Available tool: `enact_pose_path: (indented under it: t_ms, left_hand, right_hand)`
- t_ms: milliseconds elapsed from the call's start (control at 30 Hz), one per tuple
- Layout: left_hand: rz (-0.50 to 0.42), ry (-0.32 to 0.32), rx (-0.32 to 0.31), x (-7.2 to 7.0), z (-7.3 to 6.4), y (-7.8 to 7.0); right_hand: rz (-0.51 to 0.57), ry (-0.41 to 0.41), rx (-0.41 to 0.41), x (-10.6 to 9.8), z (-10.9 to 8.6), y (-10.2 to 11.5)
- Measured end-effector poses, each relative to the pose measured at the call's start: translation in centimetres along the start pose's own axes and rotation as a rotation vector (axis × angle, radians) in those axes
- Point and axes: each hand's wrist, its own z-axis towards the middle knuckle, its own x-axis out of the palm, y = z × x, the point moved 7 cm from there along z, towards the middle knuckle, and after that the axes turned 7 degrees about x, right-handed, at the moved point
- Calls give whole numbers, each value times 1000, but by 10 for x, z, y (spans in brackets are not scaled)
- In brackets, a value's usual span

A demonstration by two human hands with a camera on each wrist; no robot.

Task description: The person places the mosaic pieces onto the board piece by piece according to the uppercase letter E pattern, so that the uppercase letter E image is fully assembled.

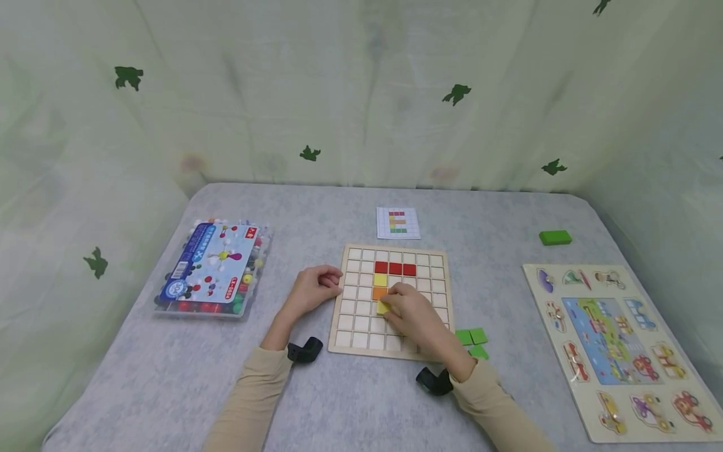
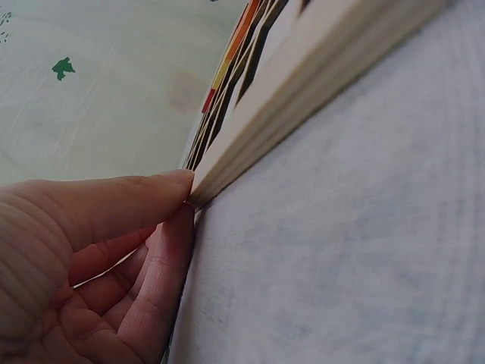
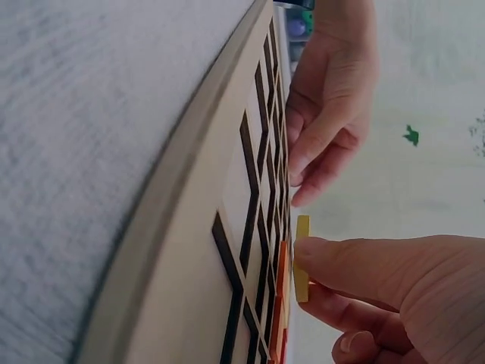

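Observation:
A wooden grid board (image 1: 360,322) lies in the middle of the table. Three red tiles (image 1: 395,269) form a row in it, with a yellow tile (image 1: 381,280) and an orange tile (image 1: 379,293) in the column below the leftmost red. My right hand (image 1: 415,314) pinches another yellow tile (image 3: 303,262) between thumb and fingers, over the cell below the orange one. In the right wrist view that tile stands on edge, close to the board's face. At the board's left edge, my left hand (image 1: 313,289) grips the rim with thumb (image 2: 163,189) and fingertips.
Behind the board lies a pattern card (image 1: 398,223) with a coloured E-like figure. Several green tiles (image 1: 471,336) sit by its right edge. A box of coloured beads (image 1: 209,270) is at left; a picture puzzle (image 1: 587,402) and green block (image 1: 555,238) are at right.

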Motion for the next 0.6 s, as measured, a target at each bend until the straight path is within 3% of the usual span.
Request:
enact_pose_path:
  t_ms: [600]
  left_hand:
    - [6,6,-1,0,1,-1]
  right_hand:
    - [-59,-3,-36,10,6,2]
